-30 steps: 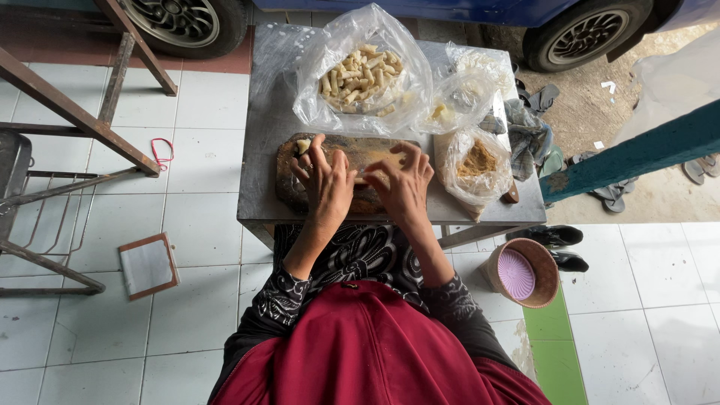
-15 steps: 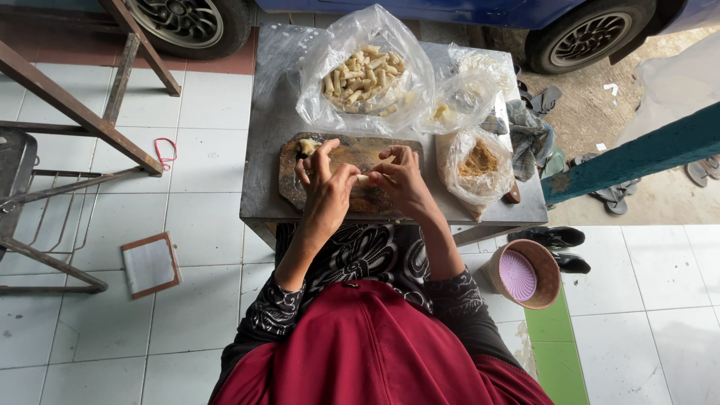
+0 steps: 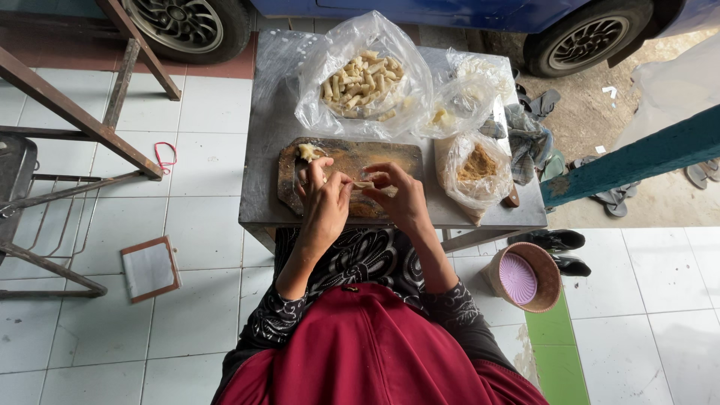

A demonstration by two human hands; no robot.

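My left hand point(image 3: 324, 201) and my right hand point(image 3: 399, 196) meet over a worn wooden cutting board point(image 3: 352, 161) on a small metal table point(image 3: 264, 150). Both hands pinch a small pale piece of dough point(image 3: 365, 184) between their fingertips. A second small dough lump point(image 3: 307, 152) lies at the board's far left corner. Behind the board stands an open plastic bag of pale finger-shaped rolls point(image 3: 364, 77). To the right sits a bag of brown crumbly filling point(image 3: 478, 165), with a smaller clear bag point(image 3: 450, 112) behind it.
A brown basket with a purple lid point(image 3: 523, 276) stands on the tiled floor at the right. A framed square panel point(image 3: 150, 268) lies at the left, near a metal-and-wood frame point(image 3: 67, 112). Car wheels point(image 3: 180, 22) and sandals point(image 3: 540, 105) lie beyond the table.
Both hands have lifted slightly off the board and drawn together toward its near edge, now pinching the dough piece between them.
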